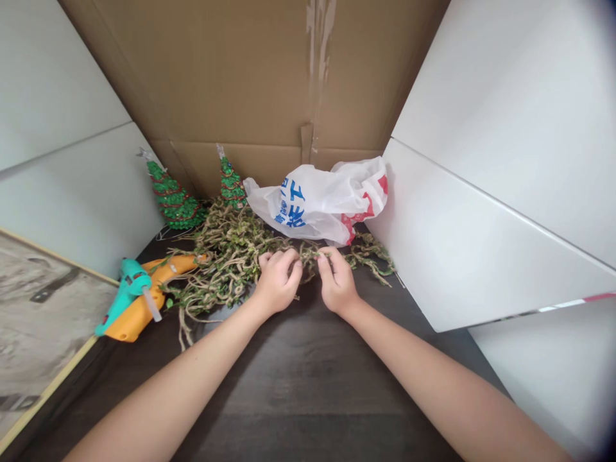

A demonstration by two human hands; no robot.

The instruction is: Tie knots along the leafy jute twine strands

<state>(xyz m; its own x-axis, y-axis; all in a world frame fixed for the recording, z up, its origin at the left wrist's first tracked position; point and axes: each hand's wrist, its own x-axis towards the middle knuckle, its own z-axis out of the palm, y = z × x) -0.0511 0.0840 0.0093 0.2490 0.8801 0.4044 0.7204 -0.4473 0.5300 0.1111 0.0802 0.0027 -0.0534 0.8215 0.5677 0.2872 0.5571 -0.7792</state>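
My left hand [280, 278] is closed on a strand of artificial vine [309, 254], at the right edge of a tangled heap of twisted tan-and-green vines [226, 256]. A short distance to the right, my right hand [335, 278] pinches the same stretch of vine between thumb and fingers. The strand runs across the small gap between the two hands. More vine [368, 253] spreads out beyond my right hand. Just behind both hands lies a crumpled white plastic bag [317, 199] with blue and red print.
Two small green Christmas trees [176, 196] stand at the back left. A teal glue gun [126, 292] lies against an orange tool [137, 314] on the left. Cardboard [231, 70] closes off the back, and white panels [481, 212] flank the dark table [289, 398].
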